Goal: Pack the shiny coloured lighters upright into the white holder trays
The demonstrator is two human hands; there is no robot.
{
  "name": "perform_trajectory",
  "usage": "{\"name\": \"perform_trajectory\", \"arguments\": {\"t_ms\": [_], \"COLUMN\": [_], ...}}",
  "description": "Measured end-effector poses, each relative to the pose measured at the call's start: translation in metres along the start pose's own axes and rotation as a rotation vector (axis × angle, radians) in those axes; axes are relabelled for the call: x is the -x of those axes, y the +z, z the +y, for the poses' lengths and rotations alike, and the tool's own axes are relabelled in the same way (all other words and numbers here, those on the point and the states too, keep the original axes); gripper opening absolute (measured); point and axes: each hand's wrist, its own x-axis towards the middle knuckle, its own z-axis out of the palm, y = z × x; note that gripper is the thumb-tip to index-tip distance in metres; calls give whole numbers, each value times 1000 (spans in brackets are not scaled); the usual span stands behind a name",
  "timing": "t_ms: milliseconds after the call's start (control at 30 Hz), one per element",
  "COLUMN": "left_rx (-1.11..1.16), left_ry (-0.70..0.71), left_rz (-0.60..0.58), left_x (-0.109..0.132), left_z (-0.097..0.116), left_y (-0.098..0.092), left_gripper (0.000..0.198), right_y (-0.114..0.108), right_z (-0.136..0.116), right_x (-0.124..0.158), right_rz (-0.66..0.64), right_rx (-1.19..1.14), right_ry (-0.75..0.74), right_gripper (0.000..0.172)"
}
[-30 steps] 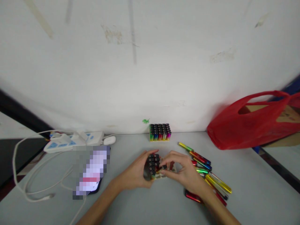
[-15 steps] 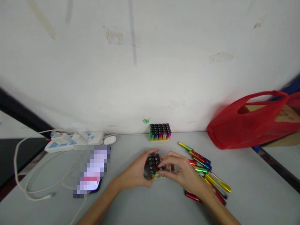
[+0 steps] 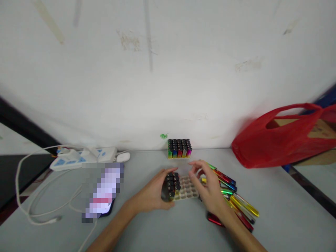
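A pale tray with rows of round holes point(image 3: 187, 189) is gripped at its left end by my left hand point(image 3: 154, 190). Black-topped cylinders point(image 3: 173, 182) stand in its two left columns, and the holes to their right show no cylinders. My right hand point(image 3: 207, 185) hovers over the tray's right end, fingers curled but apart, with nothing seen between them. Several shiny coloured tubes point(image 3: 244, 204) lie loose to its right, partly behind the hand and forearm. Against the wall stands a full block of black-topped coloured cylinders point(image 3: 180, 148).
On the left are a white power strip point(image 3: 84, 158) with cables, a small white case point(image 3: 123, 156) and a phone point(image 3: 105, 190) with a blurred screen. A red bag point(image 3: 262, 140) holding cardboard sits at the right by the wall.
My right hand has moved right, away from the cylinders, and its fingers have parted. The tray's right part now shows. My left hand has hardly moved.
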Motion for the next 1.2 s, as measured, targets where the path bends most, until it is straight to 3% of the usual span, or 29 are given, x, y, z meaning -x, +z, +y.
{"name": "perform_trajectory", "arguments": {"t_ms": [67, 200, 333, 533, 800, 900, 1067, 1200], "left_rx": [24, 33, 16, 5, -48, -62, -57, -63], "left_ry": [-14, -22, -33, -47, -13, 0, -12, -16], "left_rz": [-2, 13, 6, 4, 14, 19, 9, 7], "left_x": [0, 2, 2, 1, 0, 0, 0, 0], "left_z": [0, 1, 3, 4, 3, 2, 3, 5], "left_y": [0, 2, 1, 0, 0, 0, 1, 1], "left_gripper": [115, 116, 119, 118, 117, 117, 116, 116], "right_y": [-3, -15, -24, -16, -6, -5, -10, -12], "right_z": [16, 45, 58, 66, 50, 40, 21, 11], "right_x": [-4, -8, -7, -7, -8, -7, -11, -13], "right_rz": [149, 132, 115, 68, -82, -102, -116, -116], "right_rx": [281, 876, 1040, 972, 673, 547, 141, 46], "right_ry": [37, 198, 301, 272, 43, 12, 49, 60], "right_gripper": [27, 34, 34, 18, 12, 14, 27, 33]}}
